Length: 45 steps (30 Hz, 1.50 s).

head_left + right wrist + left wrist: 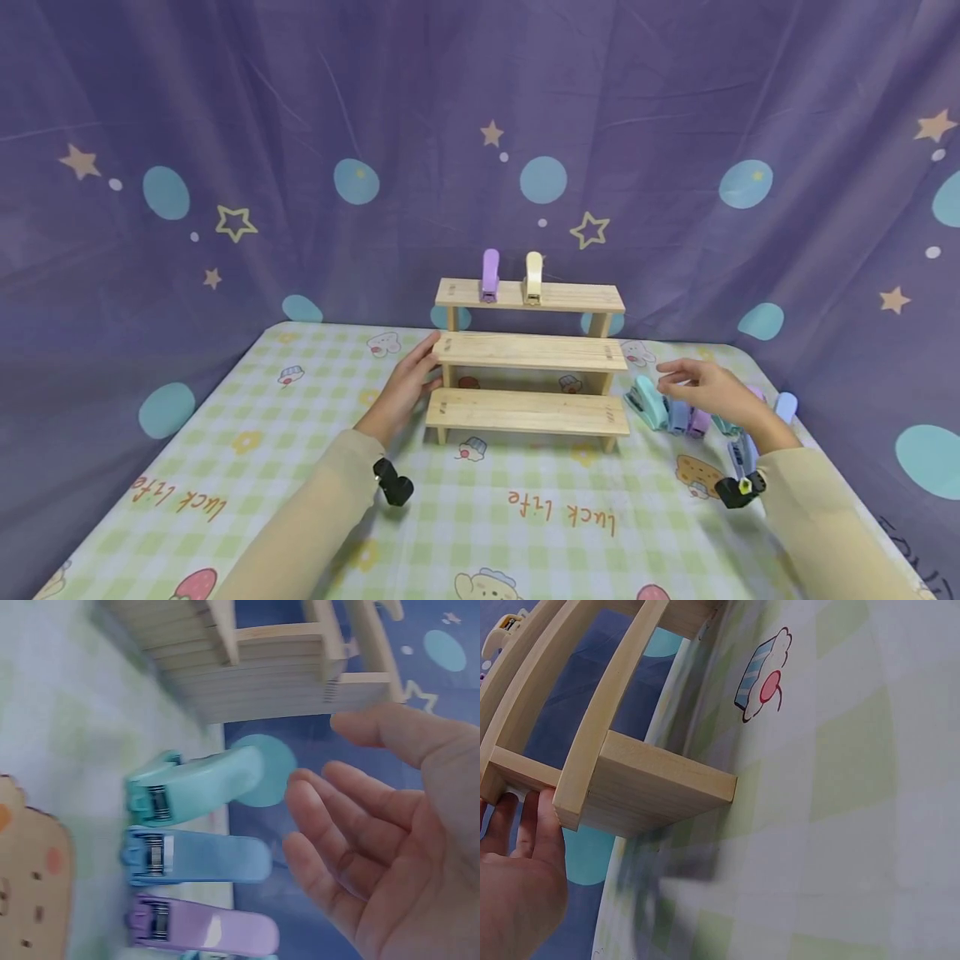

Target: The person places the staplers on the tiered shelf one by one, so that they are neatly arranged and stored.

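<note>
The left hand rests unclenched fingers against the left end of the wooden shelf at frame center; the right hand, released, is positioned near the mint stapler, right of center.

A purple-blue curtain is hanging in folds across the upper half of the frame and down both sides, its tan stars and turquoise ovals showing plainly. Below, a green-and-white checked cloth is covering the worktop, with orange lettering running upside down at lower centre and lower left. Soft light is falling fairly evenly over curtain and cloth.
</note>
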Each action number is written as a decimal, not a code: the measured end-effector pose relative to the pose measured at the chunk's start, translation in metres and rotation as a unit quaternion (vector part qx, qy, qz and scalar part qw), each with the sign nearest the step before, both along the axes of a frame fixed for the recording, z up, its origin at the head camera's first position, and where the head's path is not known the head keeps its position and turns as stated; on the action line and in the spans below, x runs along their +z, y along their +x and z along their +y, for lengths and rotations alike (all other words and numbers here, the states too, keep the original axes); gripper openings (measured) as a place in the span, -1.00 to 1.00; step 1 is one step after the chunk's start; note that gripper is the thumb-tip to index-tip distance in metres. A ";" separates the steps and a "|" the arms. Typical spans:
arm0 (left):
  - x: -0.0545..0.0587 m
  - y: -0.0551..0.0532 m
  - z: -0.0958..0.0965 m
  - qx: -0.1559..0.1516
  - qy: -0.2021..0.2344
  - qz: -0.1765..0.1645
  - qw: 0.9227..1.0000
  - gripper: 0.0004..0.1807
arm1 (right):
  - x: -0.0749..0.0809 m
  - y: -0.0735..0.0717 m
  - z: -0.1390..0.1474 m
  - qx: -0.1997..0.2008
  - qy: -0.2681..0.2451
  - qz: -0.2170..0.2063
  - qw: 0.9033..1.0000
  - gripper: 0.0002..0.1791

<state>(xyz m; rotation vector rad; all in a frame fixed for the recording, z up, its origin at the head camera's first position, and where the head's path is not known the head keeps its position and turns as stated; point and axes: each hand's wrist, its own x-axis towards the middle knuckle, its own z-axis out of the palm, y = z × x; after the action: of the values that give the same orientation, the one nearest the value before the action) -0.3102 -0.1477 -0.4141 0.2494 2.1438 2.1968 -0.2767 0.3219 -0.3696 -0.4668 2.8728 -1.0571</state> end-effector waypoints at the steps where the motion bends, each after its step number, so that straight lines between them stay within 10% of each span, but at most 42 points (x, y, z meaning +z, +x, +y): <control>1: 0.000 0.000 0.000 0.000 -0.001 0.000 1.000 -0.42 | -0.003 -0.001 -0.001 -0.004 0.005 -0.003 1.000 -0.45; 21: -0.002 -0.001 0.000 -0.007 0.004 -0.002 1.000 -0.42 | -0.030 -0.009 -0.019 -0.081 0.092 -0.060 0.991 -0.37; 31: -0.001 0.000 -0.001 -0.001 0.004 -0.003 1.000 -0.42 | -0.036 -0.006 -0.021 -0.081 0.081 -0.085 0.990 -0.65; 45: 0.000 -0.001 0.000 -0.012 0.004 -0.009 1.000 -0.41 | -0.034 -0.006 -0.020 -0.095 0.079 -0.049 0.991 -0.54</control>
<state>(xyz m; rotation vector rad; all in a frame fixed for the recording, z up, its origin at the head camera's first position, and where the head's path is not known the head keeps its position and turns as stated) -0.3107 -0.1474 -0.4139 0.2534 2.1115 2.1857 -0.2825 0.3016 -0.4031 -0.1317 2.9264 -0.8378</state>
